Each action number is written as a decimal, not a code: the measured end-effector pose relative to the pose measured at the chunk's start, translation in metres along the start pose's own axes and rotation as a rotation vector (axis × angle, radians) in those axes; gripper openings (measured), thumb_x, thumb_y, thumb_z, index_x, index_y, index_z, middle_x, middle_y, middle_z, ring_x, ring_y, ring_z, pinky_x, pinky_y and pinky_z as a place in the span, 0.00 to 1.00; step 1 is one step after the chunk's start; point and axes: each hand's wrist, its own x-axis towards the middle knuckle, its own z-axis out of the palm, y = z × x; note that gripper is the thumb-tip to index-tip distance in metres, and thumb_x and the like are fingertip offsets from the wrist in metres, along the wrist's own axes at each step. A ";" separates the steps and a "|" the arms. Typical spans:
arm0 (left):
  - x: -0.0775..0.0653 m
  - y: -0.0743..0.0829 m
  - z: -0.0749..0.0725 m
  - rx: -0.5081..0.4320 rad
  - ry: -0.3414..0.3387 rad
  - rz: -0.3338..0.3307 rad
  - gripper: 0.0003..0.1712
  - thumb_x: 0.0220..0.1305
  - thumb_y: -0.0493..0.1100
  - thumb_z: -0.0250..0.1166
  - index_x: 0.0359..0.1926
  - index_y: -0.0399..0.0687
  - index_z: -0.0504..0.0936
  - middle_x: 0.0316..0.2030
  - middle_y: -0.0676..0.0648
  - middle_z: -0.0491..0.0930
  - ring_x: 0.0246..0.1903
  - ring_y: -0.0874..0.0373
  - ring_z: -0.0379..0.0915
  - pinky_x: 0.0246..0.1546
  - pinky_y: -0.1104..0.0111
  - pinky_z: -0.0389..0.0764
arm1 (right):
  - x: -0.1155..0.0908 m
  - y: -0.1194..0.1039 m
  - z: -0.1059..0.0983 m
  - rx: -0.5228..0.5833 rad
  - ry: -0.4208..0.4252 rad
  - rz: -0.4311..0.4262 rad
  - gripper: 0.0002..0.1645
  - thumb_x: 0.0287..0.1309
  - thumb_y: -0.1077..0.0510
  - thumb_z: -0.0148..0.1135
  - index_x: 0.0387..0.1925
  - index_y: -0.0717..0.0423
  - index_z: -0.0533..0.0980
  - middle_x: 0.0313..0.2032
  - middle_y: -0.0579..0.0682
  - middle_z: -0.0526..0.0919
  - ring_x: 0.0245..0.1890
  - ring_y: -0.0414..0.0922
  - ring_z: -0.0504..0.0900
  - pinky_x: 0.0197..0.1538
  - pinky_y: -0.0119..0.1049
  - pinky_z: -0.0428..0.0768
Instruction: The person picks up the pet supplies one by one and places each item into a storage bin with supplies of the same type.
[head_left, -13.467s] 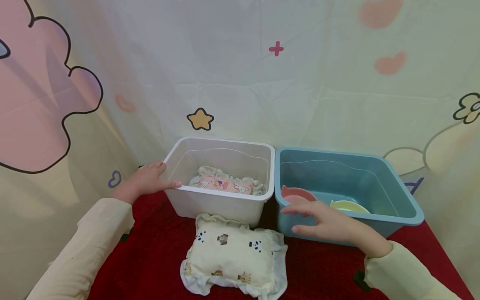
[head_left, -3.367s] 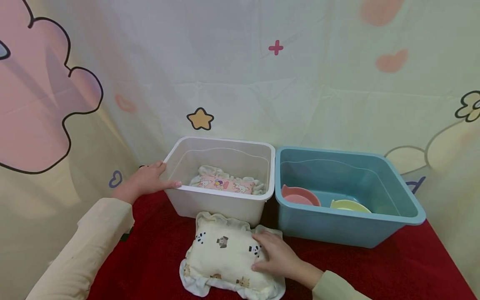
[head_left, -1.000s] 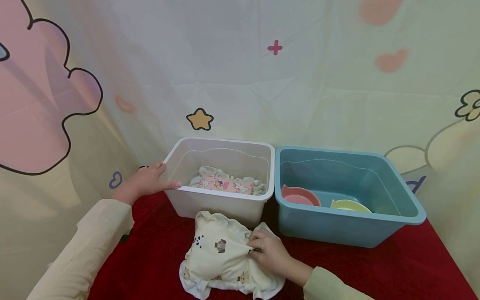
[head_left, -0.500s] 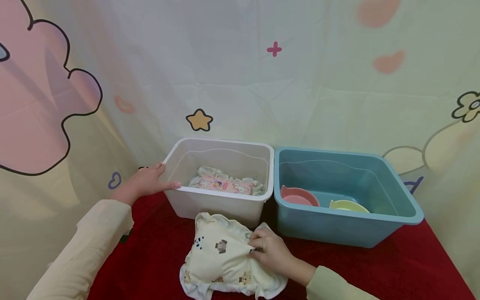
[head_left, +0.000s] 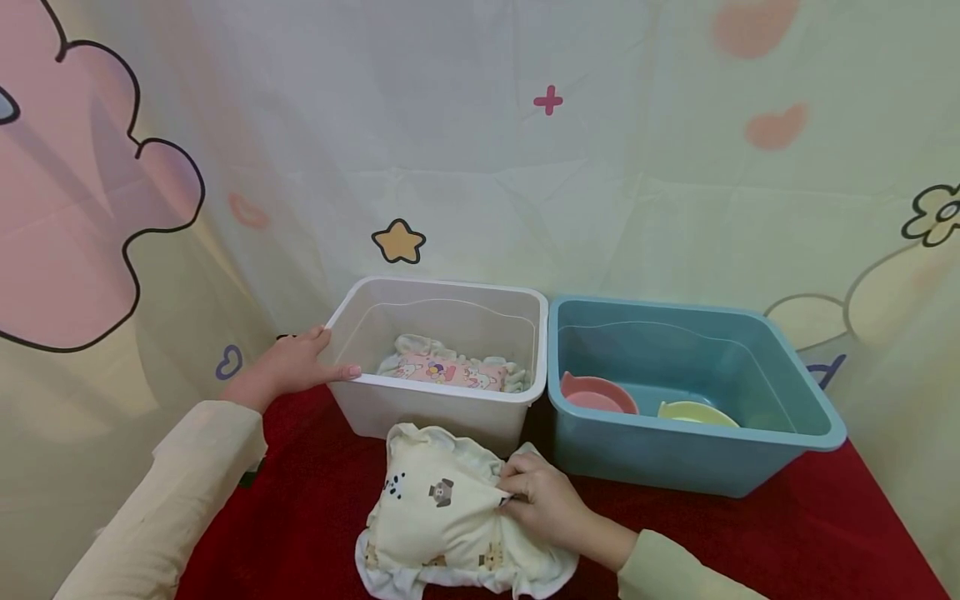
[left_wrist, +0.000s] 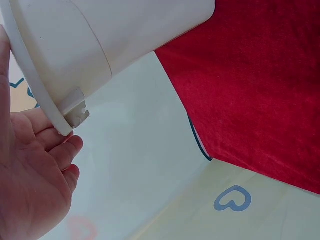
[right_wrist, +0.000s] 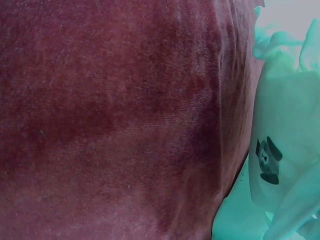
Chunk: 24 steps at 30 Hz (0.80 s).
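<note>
My left hand (head_left: 296, 360) holds the near left corner of the white plastic bin (head_left: 442, 408), the thumb over its front rim. In the left wrist view, some fingers (left_wrist: 50, 137) pass behind the bin's rim. My right hand (head_left: 542, 500) pinches a fold of the cream pillow (head_left: 431, 517), which has animal prints and a ruffled edge. The pillow lies on the red cloth in front of the white bin. The right wrist view shows part of the pillow (right_wrist: 287, 115) at its right edge; the right hand's fingers are not clear there.
A pink pillow (head_left: 450, 372) with bunny prints lies inside the white bin. Next to it stands a blue bin (head_left: 675, 458) holding a pink cat-eared dish (head_left: 596, 393) and a yellow dish (head_left: 697, 412). Red cloth (head_left: 300, 500) covers the surface; a printed curtain (head_left: 480, 167) hangs behind.
My right hand has come from above the blue bin's front rim down to the cream pillow and bunched its cover between the fingers. The left hand and both bins stay put.
</note>
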 end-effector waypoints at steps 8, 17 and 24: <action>-0.001 0.001 0.000 -0.007 0.000 -0.004 0.59 0.44 0.74 0.55 0.66 0.38 0.49 0.63 0.30 0.53 0.57 0.34 0.57 0.49 0.41 0.65 | 0.000 -0.002 -0.004 0.022 -0.009 0.002 0.07 0.35 0.61 0.69 0.22 0.48 0.82 0.26 0.38 0.74 0.33 0.34 0.71 0.37 0.27 0.73; 0.001 0.000 0.000 0.092 0.026 0.050 0.55 0.49 0.72 0.53 0.64 0.34 0.54 0.62 0.30 0.54 0.60 0.34 0.50 0.56 0.41 0.53 | 0.004 -0.007 -0.014 0.033 -0.034 -0.005 0.07 0.35 0.61 0.70 0.24 0.49 0.83 0.27 0.39 0.75 0.34 0.35 0.71 0.38 0.27 0.73; 0.003 0.000 0.000 0.109 0.016 0.050 0.55 0.49 0.72 0.52 0.63 0.32 0.55 0.62 0.30 0.55 0.61 0.36 0.48 0.58 0.41 0.46 | 0.005 -0.010 -0.021 0.051 -0.068 0.019 0.08 0.37 0.62 0.69 0.26 0.50 0.83 0.28 0.39 0.75 0.34 0.35 0.71 0.38 0.27 0.73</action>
